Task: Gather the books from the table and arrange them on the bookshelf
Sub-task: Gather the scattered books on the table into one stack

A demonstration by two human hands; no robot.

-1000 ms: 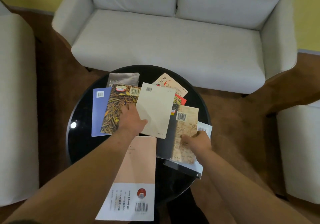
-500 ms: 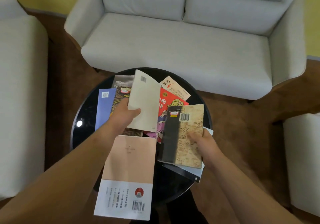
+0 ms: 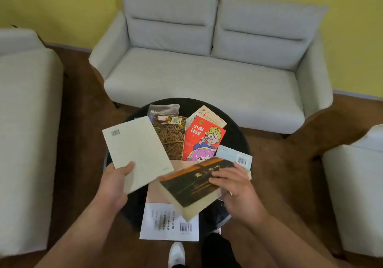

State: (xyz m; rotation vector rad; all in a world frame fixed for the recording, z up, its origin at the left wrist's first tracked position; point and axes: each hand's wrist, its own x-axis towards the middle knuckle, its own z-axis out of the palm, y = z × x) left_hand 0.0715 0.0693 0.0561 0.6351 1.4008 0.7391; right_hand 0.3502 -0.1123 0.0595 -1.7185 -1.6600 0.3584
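Above the round black surface [image 3: 236, 139], my left hand [image 3: 116, 182] grips the cream book [image 3: 136, 153] at 9 o'clock, thumb on its cover. My right hand [image 3: 238, 187] holds the dark orange-edged book [image 3: 190, 184] at 5 o'clock, fingers [image 3: 223, 174] curled over it. The red book [image 3: 204, 139] lies flat at 1 o'clock.

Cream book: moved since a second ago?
Yes. The left hand has lifted the cream book leftward off the red book, out over the table's left edge.
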